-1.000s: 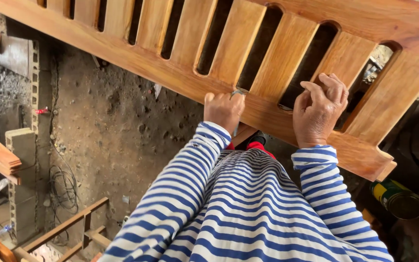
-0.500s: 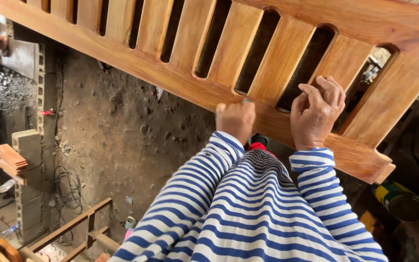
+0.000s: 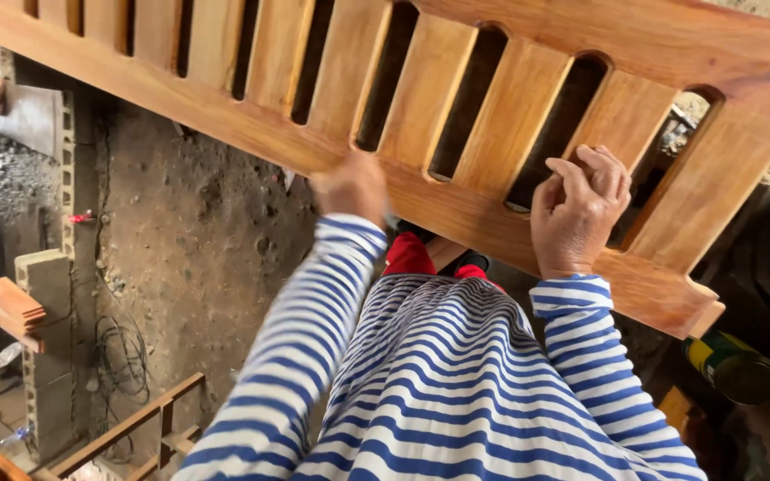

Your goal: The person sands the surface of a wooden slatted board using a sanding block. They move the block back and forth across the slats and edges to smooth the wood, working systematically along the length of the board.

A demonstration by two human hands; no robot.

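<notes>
Flanking the slatted wooden panel (image 3: 510, 116): tin can (image 3: 734, 367), concrete block (image 3: 46, 285)

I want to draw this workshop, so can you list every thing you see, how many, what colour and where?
slatted wooden panel: one, orange-brown, across the top, tilted
tin can: one, yellow and green, lower right, on its side
concrete blocks: a stack, grey, left edge
wood pieces: a few, reddish, beside the blocks
cables: a tangle, dark, on the dirt floor
wooden frame: one, brown, bottom left
striped sleeves: two, blue and white
left hand: on the panel's lower rail, blurred
right hand: gripping the rail at a slot
</notes>
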